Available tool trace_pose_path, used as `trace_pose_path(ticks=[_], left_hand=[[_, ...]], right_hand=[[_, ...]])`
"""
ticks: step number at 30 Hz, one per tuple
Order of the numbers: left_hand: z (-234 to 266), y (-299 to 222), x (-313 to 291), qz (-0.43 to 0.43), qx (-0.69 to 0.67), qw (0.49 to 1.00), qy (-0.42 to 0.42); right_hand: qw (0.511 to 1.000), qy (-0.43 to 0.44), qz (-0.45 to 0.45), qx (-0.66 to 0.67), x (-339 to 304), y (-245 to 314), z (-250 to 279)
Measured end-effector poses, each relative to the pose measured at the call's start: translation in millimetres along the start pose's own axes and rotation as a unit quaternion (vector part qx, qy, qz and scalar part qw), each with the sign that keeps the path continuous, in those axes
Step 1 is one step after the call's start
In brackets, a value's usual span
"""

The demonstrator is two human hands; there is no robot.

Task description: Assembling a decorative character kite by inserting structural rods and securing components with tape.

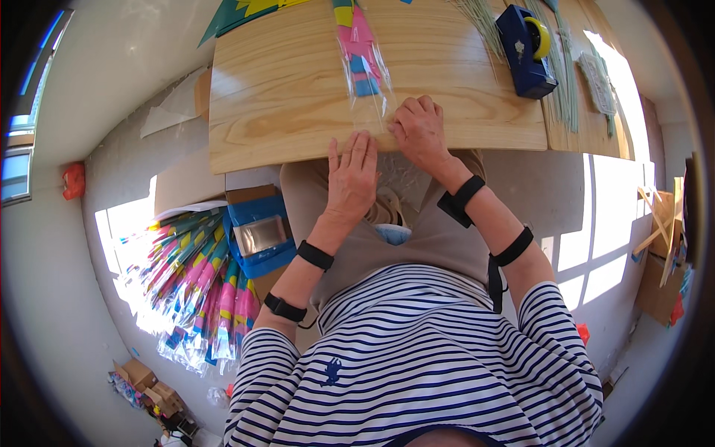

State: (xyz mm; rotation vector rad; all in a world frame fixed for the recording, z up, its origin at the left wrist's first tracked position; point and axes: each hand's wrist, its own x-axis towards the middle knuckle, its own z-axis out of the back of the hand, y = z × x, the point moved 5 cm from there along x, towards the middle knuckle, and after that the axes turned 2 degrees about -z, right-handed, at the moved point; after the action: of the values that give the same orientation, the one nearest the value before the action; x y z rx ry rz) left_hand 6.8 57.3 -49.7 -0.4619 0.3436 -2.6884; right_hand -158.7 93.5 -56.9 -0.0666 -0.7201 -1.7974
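Observation:
On the wooden table in front of me lies a long clear plastic sleeve (372, 110) with a folded pink, blue, yellow and green piece (362, 52) inside. My left hand (351, 176) rests at the table's near edge, its fingers stretched out flat on the sleeve's near end. Just to the right, my right hand (422, 135) is curled, with thumb and forefinger closed on the sleeve's near right corner. The fingertips partly cover that end of the sleeve.
A blue tape dispenser (523, 56) with a yellow core stands at the table's right, beside bundles of thin pale sticks (567, 97). Filled, colourful sleeves (195, 279) lie piled at my left, next to a blue-lined box (257, 231). More green and yellow pieces (242, 16) lie at the far left.

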Motion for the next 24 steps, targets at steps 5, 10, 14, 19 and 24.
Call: trace_pose_path(ticks=[5,10,14,19,24], left_hand=[[4,-2,10,0.021,0.005,1.000,0.012],[4,-3,17,0.017,0.016,1.000,0.013],[3,-4,18,0.015,0.024,1.000,0.009],[2,-5,19,0.015,0.034,0.999,0.005],[-2,-5,17,0.023,0.038,0.999,0.004]], right_hand=[[1.000,-0.016,-0.026,-0.006,-1,0,0],[0.996,-0.024,-0.090,-0.009,0,-7,0],[0.993,-0.034,-0.112,-0.004,-3,-14,3],[0.996,-0.048,-0.077,-0.011,-20,-8,23],[0.991,0.049,0.064,-0.110,-41,28,24]])
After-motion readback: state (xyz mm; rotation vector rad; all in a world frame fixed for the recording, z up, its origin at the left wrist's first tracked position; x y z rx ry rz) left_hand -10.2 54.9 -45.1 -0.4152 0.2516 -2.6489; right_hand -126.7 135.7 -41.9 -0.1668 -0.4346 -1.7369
